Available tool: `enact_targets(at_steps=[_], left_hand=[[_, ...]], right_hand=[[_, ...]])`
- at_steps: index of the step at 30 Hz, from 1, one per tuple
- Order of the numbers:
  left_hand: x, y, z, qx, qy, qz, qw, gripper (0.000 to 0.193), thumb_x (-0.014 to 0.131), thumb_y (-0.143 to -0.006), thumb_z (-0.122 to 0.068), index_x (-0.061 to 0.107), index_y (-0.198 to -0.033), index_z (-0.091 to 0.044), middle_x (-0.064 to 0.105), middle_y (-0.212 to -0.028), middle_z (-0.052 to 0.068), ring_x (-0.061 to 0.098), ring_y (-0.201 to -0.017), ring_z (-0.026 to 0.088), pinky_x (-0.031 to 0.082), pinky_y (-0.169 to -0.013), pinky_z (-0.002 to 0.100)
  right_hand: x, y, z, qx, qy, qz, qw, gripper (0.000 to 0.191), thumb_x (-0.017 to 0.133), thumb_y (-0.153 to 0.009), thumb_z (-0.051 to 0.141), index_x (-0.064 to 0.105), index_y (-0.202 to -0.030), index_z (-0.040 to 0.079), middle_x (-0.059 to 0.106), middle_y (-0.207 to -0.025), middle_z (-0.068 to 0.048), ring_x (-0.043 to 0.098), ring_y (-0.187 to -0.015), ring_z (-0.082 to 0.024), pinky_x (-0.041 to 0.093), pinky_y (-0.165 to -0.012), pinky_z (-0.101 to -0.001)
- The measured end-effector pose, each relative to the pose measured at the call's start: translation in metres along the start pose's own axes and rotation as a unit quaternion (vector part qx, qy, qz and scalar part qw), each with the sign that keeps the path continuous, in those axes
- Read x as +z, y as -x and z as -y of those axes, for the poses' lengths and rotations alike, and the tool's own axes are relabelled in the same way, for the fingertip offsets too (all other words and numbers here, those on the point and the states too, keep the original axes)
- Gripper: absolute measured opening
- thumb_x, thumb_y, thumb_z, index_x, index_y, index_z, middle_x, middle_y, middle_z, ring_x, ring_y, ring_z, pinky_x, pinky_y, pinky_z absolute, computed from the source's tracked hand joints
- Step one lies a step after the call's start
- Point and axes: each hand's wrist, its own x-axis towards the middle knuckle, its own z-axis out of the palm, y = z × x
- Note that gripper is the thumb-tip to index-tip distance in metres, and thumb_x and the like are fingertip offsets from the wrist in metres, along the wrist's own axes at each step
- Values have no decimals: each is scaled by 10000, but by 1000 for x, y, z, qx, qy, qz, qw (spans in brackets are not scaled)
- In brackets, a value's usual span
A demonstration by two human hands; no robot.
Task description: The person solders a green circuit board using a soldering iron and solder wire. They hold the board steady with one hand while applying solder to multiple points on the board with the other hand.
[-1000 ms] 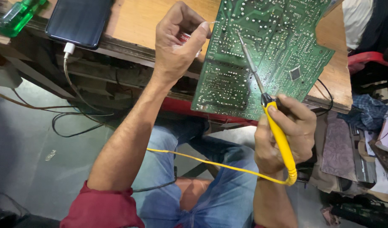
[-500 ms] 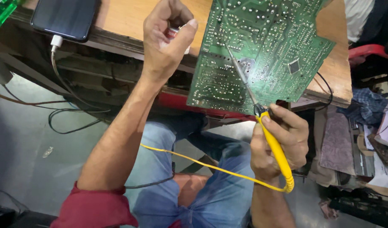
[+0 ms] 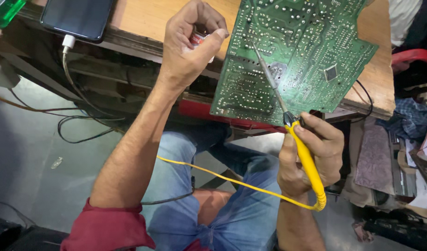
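Soldering work is caught mid-joint here. The soldering iron point(image 3: 303, 153) with its yellow handle is gripped in the right hand point(image 3: 309, 155), all fingers point(image 3: 316, 132) wrapped tight around the handle just behind the black collar, and the metal tip is laid against the solder side of the green circuit board point(image 3: 297, 56), roughly at its middle. The board is propped tilted, its lower edge hanging past the front of the wooden worktop point(image 3: 148, 18). The left hand point(image 3: 190, 46) is held up beside the board's left edge, fingers curled and pinched on a small white-and-red thing that's mostly hidden, so what it is can't be told.

To get this step done well, the tip is probably best kept flat against pad and lead together instead of poked at one, and the wrist braced so nothing gets dragged across the neighbouring joints, which are packed close. The yellow cord point(image 3: 232, 181) runs across the lap over the blue jeans point(image 3: 241, 214), so some slack should be kept there or the iron gets tugged.

Containers: only one is really seen, a green see-through bottle point(image 3: 4, 9) at the top left corner, cut off by the frame, contents not readable. A dark phone point(image 3: 78, 16) is lying next to it, plugged into a white charging cable point(image 3: 67, 44).
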Motion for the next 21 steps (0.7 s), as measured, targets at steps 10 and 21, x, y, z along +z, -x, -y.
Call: enact_targets(at_steps=[10, 21], left_hand=[[5, -2, -4, -17, 24, 36, 999, 117, 675, -1070, 30, 566, -1061, -10, 579, -966, 14, 561, -851, 55, 479, -766, 207], [10, 0, 2, -9, 1, 26, 1000, 129, 679, -1056, 25, 563, -1039, -28, 549, -987, -3, 535, -825, 45, 460, -733, 203]], right_hand=[[2, -1, -3, -41, 0, 6, 999, 195, 766, -973, -126, 670, -1081, 5, 650, -1231, -166, 702, -999, -216, 604, -894, -271], [4, -1, 0, -47, -9, 39, 998, 223, 773, -979, -123, 679, -1080, 53, 640, -1274, -152, 687, -1039, -211, 583, -894, -262]])
